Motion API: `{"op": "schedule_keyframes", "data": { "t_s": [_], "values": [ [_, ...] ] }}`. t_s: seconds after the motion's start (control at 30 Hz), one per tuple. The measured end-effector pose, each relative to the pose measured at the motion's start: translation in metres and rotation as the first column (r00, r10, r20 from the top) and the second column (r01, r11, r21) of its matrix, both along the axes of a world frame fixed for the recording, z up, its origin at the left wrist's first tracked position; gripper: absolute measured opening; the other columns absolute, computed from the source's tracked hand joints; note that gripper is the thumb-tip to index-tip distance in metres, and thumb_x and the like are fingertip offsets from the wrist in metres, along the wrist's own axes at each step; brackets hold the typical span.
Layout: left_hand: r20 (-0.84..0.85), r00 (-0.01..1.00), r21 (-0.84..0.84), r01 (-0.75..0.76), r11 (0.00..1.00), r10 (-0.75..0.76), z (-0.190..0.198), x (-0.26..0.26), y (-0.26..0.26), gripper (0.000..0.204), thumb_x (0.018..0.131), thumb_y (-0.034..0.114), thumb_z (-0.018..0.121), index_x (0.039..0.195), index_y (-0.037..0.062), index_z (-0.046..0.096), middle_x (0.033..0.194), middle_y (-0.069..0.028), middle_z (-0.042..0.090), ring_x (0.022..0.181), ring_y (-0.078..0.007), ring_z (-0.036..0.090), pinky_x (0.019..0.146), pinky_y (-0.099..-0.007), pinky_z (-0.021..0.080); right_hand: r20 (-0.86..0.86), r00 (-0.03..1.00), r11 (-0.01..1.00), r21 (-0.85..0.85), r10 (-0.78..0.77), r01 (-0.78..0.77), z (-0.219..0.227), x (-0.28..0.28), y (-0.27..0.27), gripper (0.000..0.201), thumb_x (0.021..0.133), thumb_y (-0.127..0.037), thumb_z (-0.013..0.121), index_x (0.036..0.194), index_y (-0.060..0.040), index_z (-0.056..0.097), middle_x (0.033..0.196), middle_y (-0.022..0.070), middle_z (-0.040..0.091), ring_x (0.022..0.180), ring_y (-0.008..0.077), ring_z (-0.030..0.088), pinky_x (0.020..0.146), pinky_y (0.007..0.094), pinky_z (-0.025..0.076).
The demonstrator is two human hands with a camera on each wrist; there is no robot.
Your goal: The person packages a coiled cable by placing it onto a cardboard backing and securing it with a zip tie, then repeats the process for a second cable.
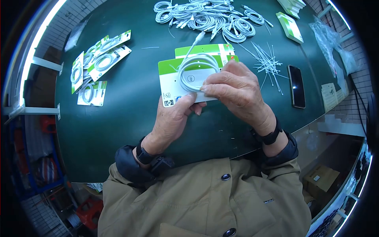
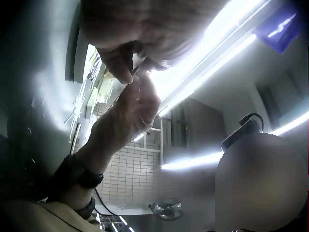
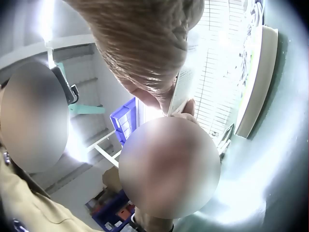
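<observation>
My left hand [image 1: 171,118] holds a green-and-white packaging card [image 1: 167,82], thumb on its printed face and fingers behind. On the card lies a coiled white cable [image 1: 182,77], one plug [image 1: 199,38] sticking up past the top edge. My right hand [image 1: 241,89] pinches at the coil's lower right, thumb and forefinger together; a tie between those fingertips is too small to make out. Behind the held card is a stack of similar cards [image 1: 193,50]. In the right wrist view the card [image 3: 180,89] appears edge-on beside the fingers.
Coiled white cables [image 1: 205,17] are heaped at the back. Carded cables [image 1: 103,62] lie at the left. To the right are loose white cable ties [image 1: 266,59], a phone [image 1: 297,87], a stack of cards [image 1: 290,27] and a clear plastic bag [image 1: 335,43].
</observation>
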State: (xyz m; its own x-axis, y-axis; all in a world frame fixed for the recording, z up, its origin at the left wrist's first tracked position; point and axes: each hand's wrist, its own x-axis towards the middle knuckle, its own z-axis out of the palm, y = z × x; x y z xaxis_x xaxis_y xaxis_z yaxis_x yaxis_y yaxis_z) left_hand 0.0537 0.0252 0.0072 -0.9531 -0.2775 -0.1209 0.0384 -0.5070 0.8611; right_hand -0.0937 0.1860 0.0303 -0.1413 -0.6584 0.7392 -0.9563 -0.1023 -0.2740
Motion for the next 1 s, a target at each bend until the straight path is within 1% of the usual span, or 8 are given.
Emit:
{"op": "schedule_keyframes", "data": {
  "t_s": [0.2, 0.3, 0.4, 0.5, 0.6, 0.7, 0.87, 1.0],
  "values": [
    [-0.025, 1.0, -0.018, 0.005, 1.0, -0.005, -0.008, -0.004, -0.004, 0.031, 0.101, 0.006, 0.055, 0.128, -0.0066, 0.06, 0.113, -0.0149, 0.073, 0.086, -0.0199, 0.071, 0.075, -0.0317, 0.057, 0.205, 0.978, 0.999, -0.014, 0.045, -0.043, -0.018, -0.005, -0.002, 0.023, 0.076, -0.007, 0.086, 0.097, -0.0135, 0.078, 0.096, -0.0008, 0.072, 0.086, 0.0231, 0.063, 0.073, 0.0362, 0.055],
    [0.002, 0.999, -0.096, 0.053, 0.994, -0.053, -0.012, -0.002, -0.011, 0.032, 0.099, 0.006, 0.055, 0.128, -0.0066, 0.06, 0.108, -0.0148, 0.074, 0.084, -0.0184, 0.071, 0.075, -0.032, 0.056, 0.271, 0.96, 0.997, 0.0, 0.069, -0.072, -0.023, -0.005, -0.003, 0.023, 0.077, -0.008, 0.087, 0.098, -0.0125, 0.078, 0.098, 0.0004, 0.072, 0.089, 0.0243, 0.065, 0.075, 0.0367, 0.056],
    [-0.074, 0.996, -0.044, 0.052, 0.998, -0.055, -0.014, -0.004, -0.012, 0.03, 0.101, 0.012, 0.059, 0.126, -0.0046, 0.062, 0.101, -0.0125, 0.074, 0.082, -0.0163, 0.07, 0.072, -0.0305, 0.055, 0.326, 0.94, 0.994, 0.008, 0.097, -0.105, -0.029, -0.007, -0.005, 0.023, 0.078, -0.008, 0.087, 0.098, -0.0127, 0.078, 0.099, 0.001, 0.072, 0.093, 0.0246, 0.066, 0.079, 0.037, 0.057],
    [-0.023, 0.994, -0.061, -0.107, 0.992, 0.106, -0.006, -0.009, 0.002, 0.029, 0.102, 0.016, 0.063, 0.124, -0.0025, 0.063, 0.094, -0.0091, 0.073, 0.076, -0.0125, 0.068, 0.061, -0.0266, 0.053, 0.373, 0.92, 0.991, 0.015, 0.119, -0.134, -0.034, -0.006, -0.006, 0.023, 0.078, -0.008, 0.086, 0.099, -0.0129, 0.077, 0.098, 0.0012, 0.072, 0.096, 0.0244, 0.067, 0.083, 0.037, 0.057],
    [0.069, 0.986, -0.214, -0.132, 0.968, 0.15, -0.01, -0.015, -0.001, 0.035, 0.106, 0.024, 0.064, 0.13, 0.0006, 0.059, 0.103, -0.0087, 0.071, 0.073, -0.0109, 0.068, 0.053, -0.023, 0.048, 0.401, 0.907, 0.989, 0.019, 0.125, -0.145, -0.036, -0.001, -0.008, 0.021, 0.08, -0.009, 0.086, 0.099, -0.0128, 0.077, 0.098, 0.001, 0.072, 0.095, 0.0243, 0.067, 0.082, 0.0368, 0.057],
    [0.039, 0.973, -0.228, -0.214, 0.95, 0.229, -0.01, -0.024, 0.004, 0.03, 0.104, 0.019, 0.066, 0.128, 0.0019, 0.06, 0.097, -0.0049, 0.07, 0.066, -0.0071, 0.064, 0.046, -0.0207, 0.042, 0.39, 0.914, 0.991, 0.033, 0.108, -0.131, -0.038, 0.002, -0.008, 0.021, 0.08, -0.01, 0.086, 0.099, -0.0124, 0.077, 0.096, 0.0016, 0.072, 0.094, 0.0245, 0.067, 0.081, 0.0368, 0.057],
    [0.01, 0.957, -0.359, -0.268, 0.894, 0.29, -0.02, -0.031, -0.001, 0.025, 0.103, 0.015, 0.063, 0.123, 0.0012, 0.063, 0.095, -0.0031, 0.068, 0.063, -0.0051, 0.06, 0.045, -0.0198, 0.04, 0.36, 0.93, 0.99, 0.084, 0.074, -0.111, -0.038, 0.004, -0.011, 0.022, 0.08, -0.011, 0.086, 0.1, -0.0111, 0.076, 0.095, 0.0043, 0.072, 0.092, 0.0262, 0.068, 0.078, 0.0377, 0.057],
    [0.039, 0.961, -0.319, -0.246, 0.915, 0.272, -0.021, -0.031, -0.001, 0.024, 0.103, 0.016, 0.063, 0.121, 0.0002, 0.064, 0.092, -0.0026, 0.067, 0.061, -0.0041, 0.057, 0.044, -0.0195, 0.038, 0.393, 0.919, 0.986, 0.143, 0.022, -0.085, -0.035, 0.007, -0.011, 0.024, 0.08, -0.009, 0.086, 0.101, -0.0092, 0.075, 0.095, 0.0058, 0.072, 0.088, 0.0276, 0.069, 0.077, 0.0376, 0.058]
  ]
}}
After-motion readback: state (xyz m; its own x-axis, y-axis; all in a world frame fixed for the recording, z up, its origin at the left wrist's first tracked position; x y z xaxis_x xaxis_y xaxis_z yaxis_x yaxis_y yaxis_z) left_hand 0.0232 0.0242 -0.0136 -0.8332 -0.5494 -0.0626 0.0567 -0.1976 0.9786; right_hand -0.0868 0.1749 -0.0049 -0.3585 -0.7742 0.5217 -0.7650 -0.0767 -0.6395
